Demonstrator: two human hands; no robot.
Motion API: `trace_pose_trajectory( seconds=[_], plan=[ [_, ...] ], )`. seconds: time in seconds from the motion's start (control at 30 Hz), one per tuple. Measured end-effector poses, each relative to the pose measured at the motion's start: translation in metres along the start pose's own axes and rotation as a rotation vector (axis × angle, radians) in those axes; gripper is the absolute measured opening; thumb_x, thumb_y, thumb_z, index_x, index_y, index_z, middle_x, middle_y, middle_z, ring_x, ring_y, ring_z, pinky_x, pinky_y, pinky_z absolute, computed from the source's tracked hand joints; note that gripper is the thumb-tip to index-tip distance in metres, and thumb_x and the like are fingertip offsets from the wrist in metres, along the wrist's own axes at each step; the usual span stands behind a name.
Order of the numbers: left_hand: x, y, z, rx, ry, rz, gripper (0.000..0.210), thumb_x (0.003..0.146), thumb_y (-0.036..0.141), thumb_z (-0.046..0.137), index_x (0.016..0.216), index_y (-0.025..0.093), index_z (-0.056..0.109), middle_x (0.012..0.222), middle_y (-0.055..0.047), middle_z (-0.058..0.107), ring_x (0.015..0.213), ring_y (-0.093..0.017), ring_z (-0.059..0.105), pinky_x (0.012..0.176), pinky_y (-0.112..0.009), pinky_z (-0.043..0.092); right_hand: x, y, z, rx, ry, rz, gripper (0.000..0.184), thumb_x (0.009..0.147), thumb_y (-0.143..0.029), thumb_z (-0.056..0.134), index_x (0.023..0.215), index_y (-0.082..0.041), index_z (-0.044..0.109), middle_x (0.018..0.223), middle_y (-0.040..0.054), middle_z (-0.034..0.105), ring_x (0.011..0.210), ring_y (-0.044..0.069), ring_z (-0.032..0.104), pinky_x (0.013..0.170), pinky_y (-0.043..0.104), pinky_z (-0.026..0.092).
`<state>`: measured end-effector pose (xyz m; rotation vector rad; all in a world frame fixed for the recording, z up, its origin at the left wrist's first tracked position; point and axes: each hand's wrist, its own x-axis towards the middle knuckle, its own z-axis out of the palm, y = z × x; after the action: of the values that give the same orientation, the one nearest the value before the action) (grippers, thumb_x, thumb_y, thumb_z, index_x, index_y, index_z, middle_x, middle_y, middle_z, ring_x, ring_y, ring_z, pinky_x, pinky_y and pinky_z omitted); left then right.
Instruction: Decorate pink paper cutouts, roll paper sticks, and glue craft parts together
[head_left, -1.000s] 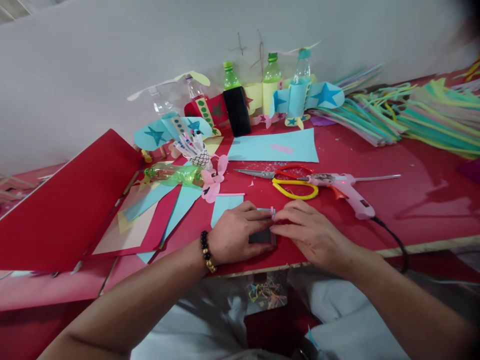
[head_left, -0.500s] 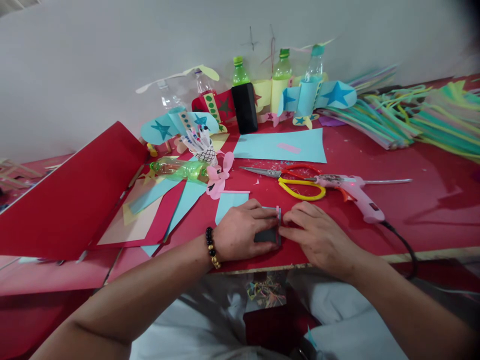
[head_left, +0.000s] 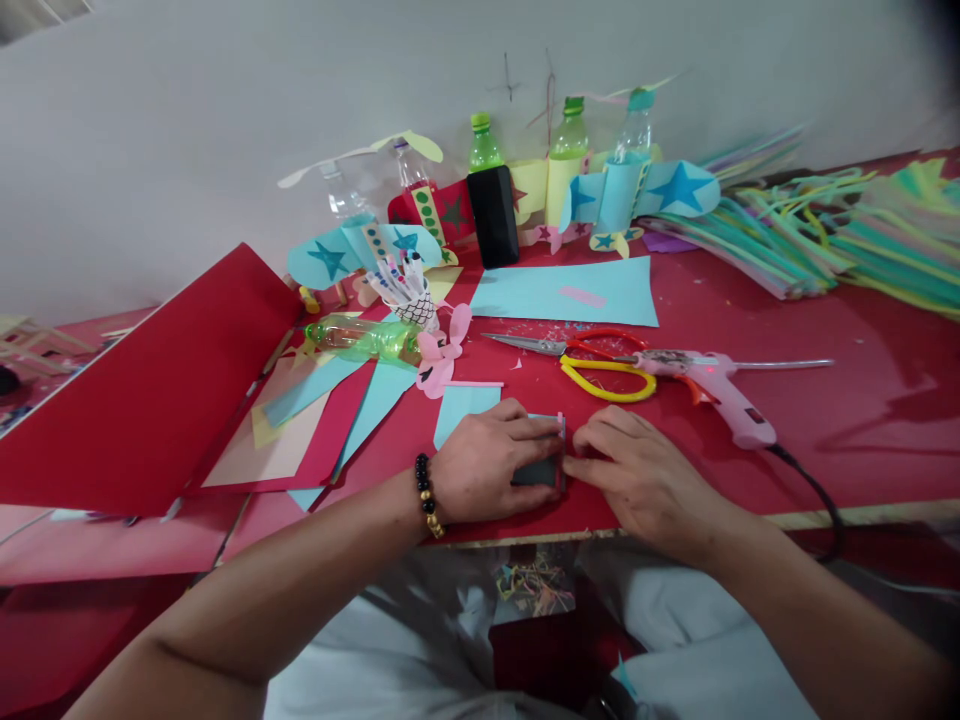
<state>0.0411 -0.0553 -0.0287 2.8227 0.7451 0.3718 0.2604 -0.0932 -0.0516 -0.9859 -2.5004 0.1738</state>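
My left hand, with a bead bracelet on its wrist, lies with fingers spread over a small grey-blue piece of paper, holding it down near the table's front edge. Along that paper's right side runs a narrow pink strip. From the right, the bent fingers of my right hand close at the strip's edge; their tips partly hide it. Left of and beyond my left hand is a light blue paper piece with a pink strip along its top.
Scissors and a pink glue gun lie beyond my right hand. A green bottle rests left, near a marker cup. Decorated bottles and a black phone stand by the wall. Colourful strips are piled right.
The whole view has shifted slightly, so things appear a little further right. Both hands keep nearly the same place at the paper and pink strip.
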Motion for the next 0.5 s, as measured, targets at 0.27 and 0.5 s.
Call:
trace_pose_trajectory(
  seconds=[0.27, 0.5],
  plan=[
    [0.0004, 0.0025, -0.0009, 0.013, -0.021, -0.003, 0.044, 0.082, 0.044, 0.055, 0.118, 0.019, 0.061, 0.129, -0.002, 0.057, 0.095, -0.021, 0.052, 0.086, -0.035, 0.046, -0.0003, 0.0003, 0.0005, -0.002, 0.029, -0.012, 0.024, 0.084, -0.009, 0.048, 0.095, -0.016, 0.069, 0.087, 0.0086, 0.057, 0.086, 0.021, 0.044, 0.075, 0.037, 0.040],
    [0.0009, 0.0015, -0.0004, 0.005, -0.012, -0.009, 0.046, 0.083, 0.049, 0.054, 0.119, 0.021, 0.061, 0.128, -0.001, 0.058, 0.095, -0.021, 0.052, 0.085, -0.035, 0.046, -0.0001, 0.0010, 0.0014, 0.014, 0.014, -0.005, 0.024, 0.084, -0.009, 0.050, 0.096, -0.017, 0.069, 0.086, 0.0080, 0.057, 0.085, 0.021, 0.045, 0.074, 0.037, 0.040]
  ],
)
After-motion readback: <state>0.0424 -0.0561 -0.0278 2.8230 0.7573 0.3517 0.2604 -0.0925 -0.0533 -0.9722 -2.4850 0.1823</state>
